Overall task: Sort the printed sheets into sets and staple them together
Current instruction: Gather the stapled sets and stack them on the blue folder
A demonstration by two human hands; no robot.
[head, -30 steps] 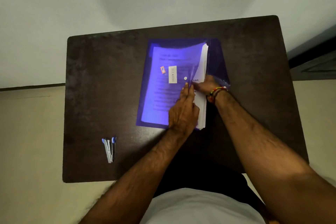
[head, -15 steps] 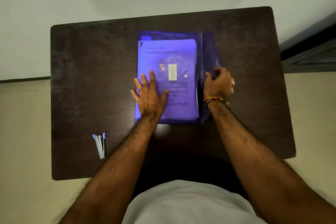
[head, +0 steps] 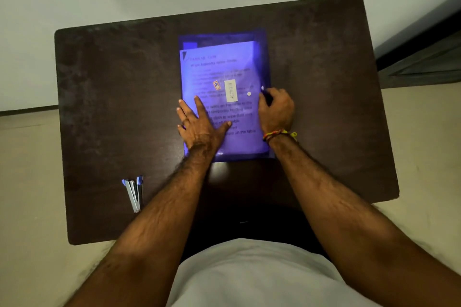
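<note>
- The stapler (head: 134, 193) lies untouched near the table's (head: 99, 82) front-left corner, well apart from both hands.
- The left hand (head: 199, 127) is flat with fingers spread, pressing the near-left part of the blue folder (head: 224, 70); a second ago it was at the folder's right edge beside the other hand.
- The right hand (head: 275, 109) has its fingers curled round the flap at the folder's right edge, which now lies folded over rather than opened out.
- The printed sheets (head: 219, 62) sit inside the shut folder at the table's middle, toward the far edge, so sorting looks finished or not yet begun; I cannot tell which.
</note>
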